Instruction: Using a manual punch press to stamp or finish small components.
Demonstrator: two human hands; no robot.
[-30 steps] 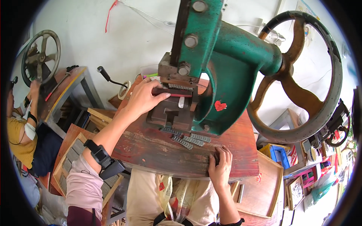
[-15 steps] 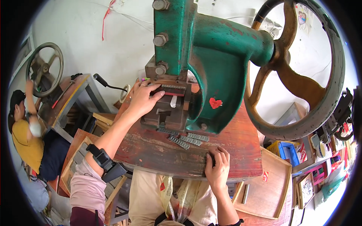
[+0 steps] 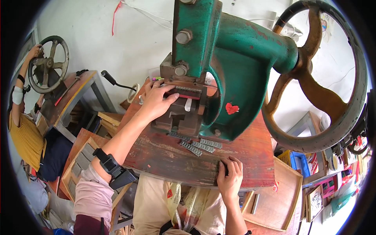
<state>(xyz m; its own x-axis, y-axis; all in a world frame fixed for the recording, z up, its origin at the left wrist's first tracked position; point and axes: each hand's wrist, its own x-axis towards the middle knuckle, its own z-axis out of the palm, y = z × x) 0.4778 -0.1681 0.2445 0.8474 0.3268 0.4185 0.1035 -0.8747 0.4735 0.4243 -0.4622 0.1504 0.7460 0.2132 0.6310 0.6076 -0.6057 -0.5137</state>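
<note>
A green press [image 3: 250,47] with a large handwheel [image 3: 313,129] stands on a wooden table [image 3: 156,156]. My left hand [image 3: 157,101] reaches into its die block [image 3: 180,113], thumb and forefinger closed about the left end of a notched metal strip [image 3: 190,89]. That strip lies along a red-edged bar under the ram. A white tab [image 3: 188,104] sticks out below the bar. Several similar notched metal strips [image 3: 203,145] lie on the table before the die. Near the table's front edge rests my right hand [image 3: 230,178], fingers curled, with a dark gap or object I cannot make out inside.
A shallow wooden tray [image 3: 288,203] sits low on the right, near a blue bin [image 3: 299,162]. Another tray of grey pieces [image 3: 80,164] lies left of my forearm. At far left, a co-worker [image 3: 29,137] has a hand on another handwheel [image 3: 49,64].
The view has shifted, so the press appears farther right. Both my hands keep nearly the same places relative to the die and table. The co-worker's hand is higher on their wheel.
</note>
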